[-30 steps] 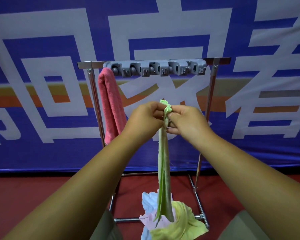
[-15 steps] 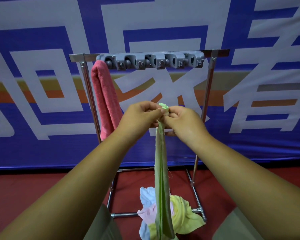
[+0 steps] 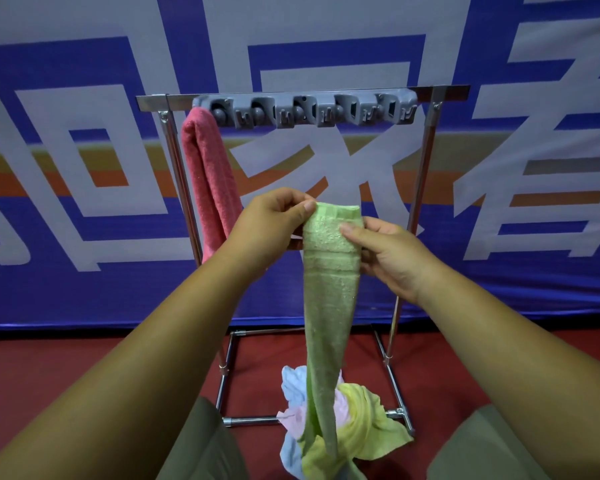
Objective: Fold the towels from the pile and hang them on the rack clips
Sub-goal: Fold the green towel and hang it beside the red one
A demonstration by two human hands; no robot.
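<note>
At the centre of the frame I see a long, nubby green terry towel, folded into a narrow strip and hanging down. My left hand has its grip clamped on the towel's upper left corner; my right hand pinches its right edge, thumb pressed on the looped pile. Behind, a shiny tubular steel rack carries a grey moulded plastic clip bar. A fuzzy pink folded towel hangs at its left end. A crumpled pastel towel pile lies on the red floor, lower centre.
</note>
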